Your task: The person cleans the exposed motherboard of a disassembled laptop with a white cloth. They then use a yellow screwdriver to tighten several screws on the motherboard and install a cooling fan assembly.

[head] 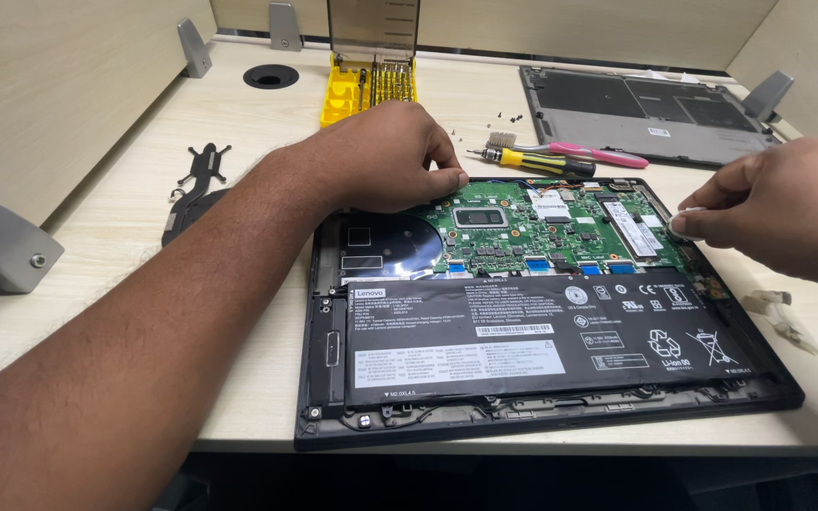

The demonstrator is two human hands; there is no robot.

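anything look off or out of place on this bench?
Loose screws lie scattered on the bare table beside the yellow bit case, not in a tray. The removed heatsink sits far left. Nothing looks spilled or broken.

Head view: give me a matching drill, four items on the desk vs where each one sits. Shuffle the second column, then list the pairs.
Things:
1. yellow bit case
2. grey bottom cover
3. black battery
4. heat sink

Places:
A. lower half of the open laptop
B. far right of the desk, behind the laptop
C. left of the laptop, by the left forearm
D. far edge of the desk, behind the left hand

Pairs: 1-D, 2-B, 3-A, 4-C
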